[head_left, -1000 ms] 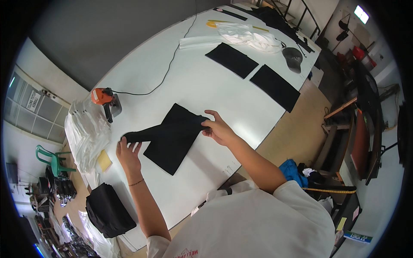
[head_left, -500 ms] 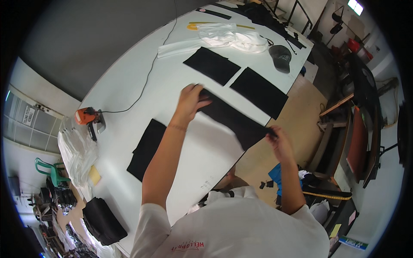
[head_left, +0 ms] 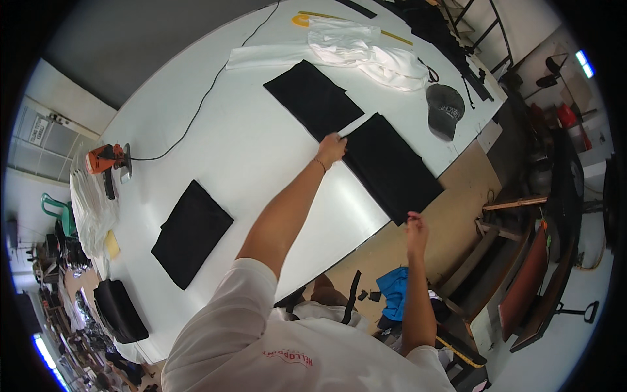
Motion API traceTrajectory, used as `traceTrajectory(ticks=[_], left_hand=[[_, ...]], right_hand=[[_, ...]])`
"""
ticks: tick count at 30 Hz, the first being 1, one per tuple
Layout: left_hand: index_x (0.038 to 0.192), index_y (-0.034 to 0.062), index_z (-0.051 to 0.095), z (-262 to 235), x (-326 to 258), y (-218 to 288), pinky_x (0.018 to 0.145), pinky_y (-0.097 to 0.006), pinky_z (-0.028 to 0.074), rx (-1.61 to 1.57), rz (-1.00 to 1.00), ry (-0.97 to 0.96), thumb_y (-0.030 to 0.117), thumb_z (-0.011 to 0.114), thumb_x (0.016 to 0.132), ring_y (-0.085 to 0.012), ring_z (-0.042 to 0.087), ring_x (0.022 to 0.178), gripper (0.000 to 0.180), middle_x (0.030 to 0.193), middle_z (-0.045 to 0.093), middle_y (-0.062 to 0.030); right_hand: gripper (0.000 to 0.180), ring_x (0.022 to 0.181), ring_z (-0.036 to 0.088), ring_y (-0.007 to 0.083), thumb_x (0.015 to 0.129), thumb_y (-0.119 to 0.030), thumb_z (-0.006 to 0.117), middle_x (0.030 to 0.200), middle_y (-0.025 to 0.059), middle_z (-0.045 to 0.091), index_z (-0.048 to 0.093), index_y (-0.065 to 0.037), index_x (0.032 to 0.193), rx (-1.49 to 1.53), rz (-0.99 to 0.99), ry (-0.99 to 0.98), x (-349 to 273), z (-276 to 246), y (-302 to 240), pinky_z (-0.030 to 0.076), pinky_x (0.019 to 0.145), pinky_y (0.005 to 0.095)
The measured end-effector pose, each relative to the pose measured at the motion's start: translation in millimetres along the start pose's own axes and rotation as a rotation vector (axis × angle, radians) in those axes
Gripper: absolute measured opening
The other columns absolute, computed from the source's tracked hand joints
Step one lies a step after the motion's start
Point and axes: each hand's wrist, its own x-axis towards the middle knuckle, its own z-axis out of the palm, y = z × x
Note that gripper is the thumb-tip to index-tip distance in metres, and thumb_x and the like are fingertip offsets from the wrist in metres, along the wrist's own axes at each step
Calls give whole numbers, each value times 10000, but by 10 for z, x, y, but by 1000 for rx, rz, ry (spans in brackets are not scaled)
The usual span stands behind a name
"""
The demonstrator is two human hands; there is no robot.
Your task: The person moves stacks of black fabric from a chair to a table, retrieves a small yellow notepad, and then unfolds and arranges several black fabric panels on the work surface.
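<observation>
Both of my hands are at the near edge of a black fabric piece (head_left: 395,166), which lies flat on the right-hand stack of black cloth. My left hand (head_left: 332,149) pinches its left near corner, fingers closed and partly hidden behind the hand. At the corner by the table edge, my right hand (head_left: 416,230) has its fingers curled together on the cloth. Just up and left lies another black fabric stack (head_left: 313,97). A third black fabric stack (head_left: 192,235) rests to the left of my left forearm.
An orange-and-black electric cutter (head_left: 110,161) with a trailing cord stands on the white table (head_left: 261,144) at left. White cloth (head_left: 366,55), a yellow ruler (head_left: 392,36) and a dark cap (head_left: 445,111) lie at the far side. A black bundle (head_left: 121,310) sits lower left.
My hands have moved the black fabric piece from mid-air over the table to the right, down onto the right-hand stack. The view has shifted too.
</observation>
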Motion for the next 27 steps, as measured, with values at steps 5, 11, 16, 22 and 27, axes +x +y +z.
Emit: traceTrajectory(ticks=[5,11,16,22,27], left_hand=[[1021,4,620,-26,-116,-481,771,-374,525,169,219,186,228,589,923,-296,662,875,246,941,682,-163],[1045,31,639,-920,-1828,-1161,778,-367,521,231,333,431,152,594,913,-283,655,910,185,1021,665,-150],[1171,15,542,-2219,-3715,-2304,973,-431,398,680,-119,1093,67,650,812,-354,511,1107,379,1177,576,-158],[1198,-66,521,-2956,-4573,-3229,938,-480,416,563,-466,1418,264,685,839,-395,519,1091,515,1141,576,-238],[903,-31,609,-3086,-4445,-3348,796,-478,479,361,-382,1100,300,691,836,-396,592,896,348,935,639,-199]], right_hand=[[224,759,577,151,884,-118,602,845,65,590,626,-18,1083,-244,-118,-18,43,-9,523,480,718,281],[235,887,649,213,902,-132,583,1025,124,649,602,-14,1104,-338,-194,-77,-305,556,-16,505,761,303],[366,964,664,272,898,-268,603,1094,161,668,577,-10,1156,-375,-199,-783,-1030,2276,-254,511,848,367],[525,949,662,302,863,-405,649,1047,196,667,571,14,1168,-648,-295,-810,-1612,4073,-494,511,829,375],[483,976,642,367,764,-312,661,1014,246,666,613,71,1055,-701,-417,-756,-1814,4303,-462,493,841,437]])
